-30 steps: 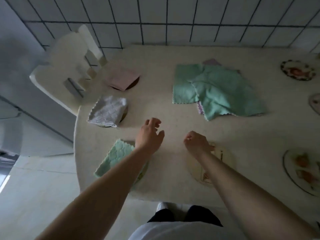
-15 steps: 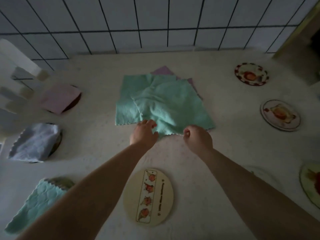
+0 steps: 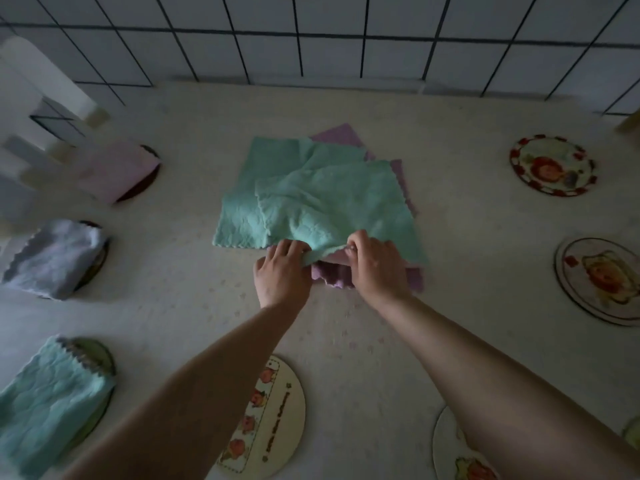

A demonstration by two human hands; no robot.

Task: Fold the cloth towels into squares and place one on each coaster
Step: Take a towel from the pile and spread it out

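A pile of unfolded towels lies mid-table: a top green towel [image 3: 332, 206], a second green towel [image 3: 242, 216] under it, and a purple towel [image 3: 332, 275] at the bottom. My left hand [image 3: 282, 271] and my right hand [image 3: 375, 265] both pinch the near edge of the top green towel, which is raised a little off the purple one. On the left, coasters carry a folded pink towel [image 3: 114, 171], a folded grey towel [image 3: 52, 258] and a folded green towel [image 3: 48, 400]. A bare oval coaster [image 3: 270, 420] lies near me.
Bare round coasters lie on the right at the far side [image 3: 552, 166], the middle [image 3: 602, 278] and the near edge [image 3: 460, 455]. A white chair [image 3: 38, 109] stands at the table's left. A tiled wall [image 3: 329, 36] backs the table.
My view swung right from the folded towels to the pile. Both hands moved forward onto the top green towel's near edge and lifted it, which uncovered the purple towel beneath.
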